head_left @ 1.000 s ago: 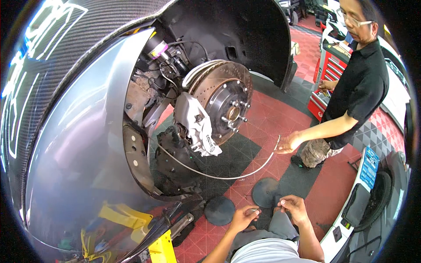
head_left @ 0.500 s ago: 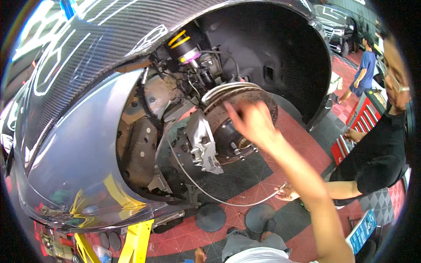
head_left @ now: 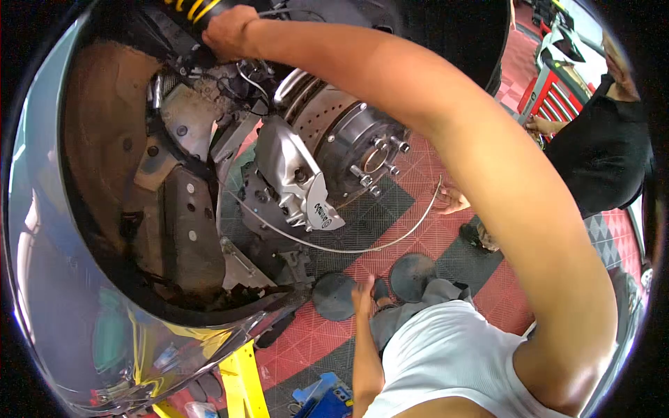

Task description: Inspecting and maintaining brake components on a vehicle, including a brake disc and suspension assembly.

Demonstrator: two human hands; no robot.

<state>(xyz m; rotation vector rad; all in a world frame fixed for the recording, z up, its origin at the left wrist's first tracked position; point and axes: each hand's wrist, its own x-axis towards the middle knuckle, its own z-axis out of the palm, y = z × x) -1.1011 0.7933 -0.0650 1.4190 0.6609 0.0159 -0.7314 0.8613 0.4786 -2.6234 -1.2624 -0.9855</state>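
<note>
My right arm reaches up across the wheel well. My right hand point(head_left: 233, 31) closes round a coilover strut just under its yellow spring point(head_left: 202, 8); its fingertips are partly hidden. Low in the middle, my left hand point(head_left: 362, 296) hangs beside my leg, fingers loosely stretched, holding nothing. Below the right arm sit a silver brake caliper point(head_left: 289, 164) and a drilled brake disc point(head_left: 327, 115), with the studded wheel hub point(head_left: 373, 157) bare. A thin hose point(head_left: 334, 249) loops below them, its free end at a co-worker's hand point(head_left: 454, 200).
The car's grey fender point(head_left: 77, 327) curves along the left. A yellow stand point(head_left: 244, 380) and a blue object point(head_left: 324, 397) are at the bottom. Two dark round discs point(head_left: 412, 276) lie on the red and black floor tiles. A co-worker in black point(head_left: 599, 150) and a red tool chest point(head_left: 557, 97) are at right.
My right hand has moved from over the brake disc up and left to the strut. My view has shifted closer to the wheel well. My left hand now shows more fully.
</note>
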